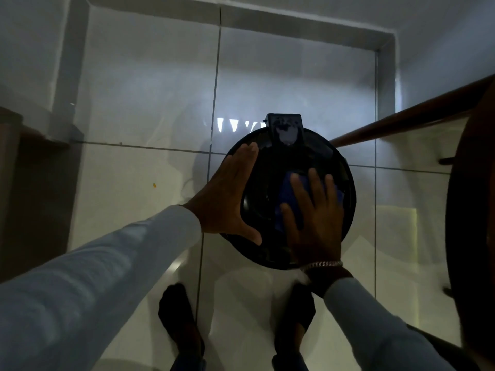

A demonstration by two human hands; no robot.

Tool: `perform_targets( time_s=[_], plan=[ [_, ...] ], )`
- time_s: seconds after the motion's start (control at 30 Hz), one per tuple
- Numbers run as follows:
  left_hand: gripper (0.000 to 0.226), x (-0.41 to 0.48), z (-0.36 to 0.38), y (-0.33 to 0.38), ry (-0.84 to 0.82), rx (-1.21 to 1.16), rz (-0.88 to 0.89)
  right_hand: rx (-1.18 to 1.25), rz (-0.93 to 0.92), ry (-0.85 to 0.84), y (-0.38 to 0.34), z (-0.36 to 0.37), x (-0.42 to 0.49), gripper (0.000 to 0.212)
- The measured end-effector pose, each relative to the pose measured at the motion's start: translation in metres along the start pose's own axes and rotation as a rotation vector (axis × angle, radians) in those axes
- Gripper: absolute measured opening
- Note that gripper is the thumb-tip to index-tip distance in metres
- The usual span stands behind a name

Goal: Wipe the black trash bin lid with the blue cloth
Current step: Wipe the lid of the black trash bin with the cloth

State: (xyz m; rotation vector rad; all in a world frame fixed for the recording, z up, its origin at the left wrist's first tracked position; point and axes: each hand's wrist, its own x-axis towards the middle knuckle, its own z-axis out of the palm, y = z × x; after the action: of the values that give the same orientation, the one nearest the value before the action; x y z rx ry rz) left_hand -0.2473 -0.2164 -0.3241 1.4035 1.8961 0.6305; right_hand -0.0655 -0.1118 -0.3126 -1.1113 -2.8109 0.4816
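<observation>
A round black trash bin lid (270, 167) fills the middle of the head view, seen from above, with a rectangular hinge tab (286, 129) at its far side. My left hand (227, 199) lies flat on the lid's left rim, fingers together and thumb spread. A blue cloth (288, 194) lies on the lid's right half. My right hand (313, 218) presses flat on the cloth, fingers apart, and covers most of it. A metal bracelet sits on that wrist.
The bin stands on glossy white floor tiles (150, 108). A dark wooden rail (407, 119) runs in from the right, beside a dark round wooden piece (471, 210). Brown furniture (34, 183) stands at the left. My feet (179, 325) are below the bin.
</observation>
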Motion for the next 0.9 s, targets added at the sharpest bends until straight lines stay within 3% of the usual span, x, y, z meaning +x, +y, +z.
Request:
perform_targets(
  time_s=[0.07, 0.13, 0.27, 0.37, 0.53, 0.67, 0.77, 0.9],
  plan=[
    [0.151, 0.001, 0.002, -0.002, -0.002, -0.018, 0.001, 0.072, 0.149, 0.041, -0.005, -0.001, 0.021, 0.055],
    [0.153, 0.001, 0.002, -0.004, -0.004, -0.042, -0.025, 0.082, 0.178, 0.057, -0.024, 0.004, 0.043, 0.056],
    [0.153, 0.001, -0.005, -0.008, -0.020, -0.083, 0.001, 0.000, -0.074, -0.089, -0.047, 0.009, 0.029, 0.062],
    [0.150, 0.000, -0.011, -0.003, -0.056, -0.024, 0.045, 0.130, -0.195, -0.167, -0.025, -0.005, -0.007, 0.058],
    [0.127, -0.012, -0.015, 0.025, -0.070, 0.085, 0.066, 0.490, 0.225, -0.003, 0.030, -0.035, 0.016, 0.045],
    [0.091, -0.008, 0.023, 0.074, -0.009, 0.250, 0.159, 0.279, 0.113, -0.082, 0.032, -0.019, 0.039, 0.051],
    [0.085, 0.003, 0.037, 0.070, -0.018, 0.562, 0.159, 0.185, 0.062, -0.023, 0.038, -0.008, 0.038, 0.053],
    [0.066, -0.002, 0.045, 0.044, 0.182, 0.564, 0.155, 0.166, 0.044, 0.042, 0.042, -0.002, 0.035, 0.048]
  ],
)
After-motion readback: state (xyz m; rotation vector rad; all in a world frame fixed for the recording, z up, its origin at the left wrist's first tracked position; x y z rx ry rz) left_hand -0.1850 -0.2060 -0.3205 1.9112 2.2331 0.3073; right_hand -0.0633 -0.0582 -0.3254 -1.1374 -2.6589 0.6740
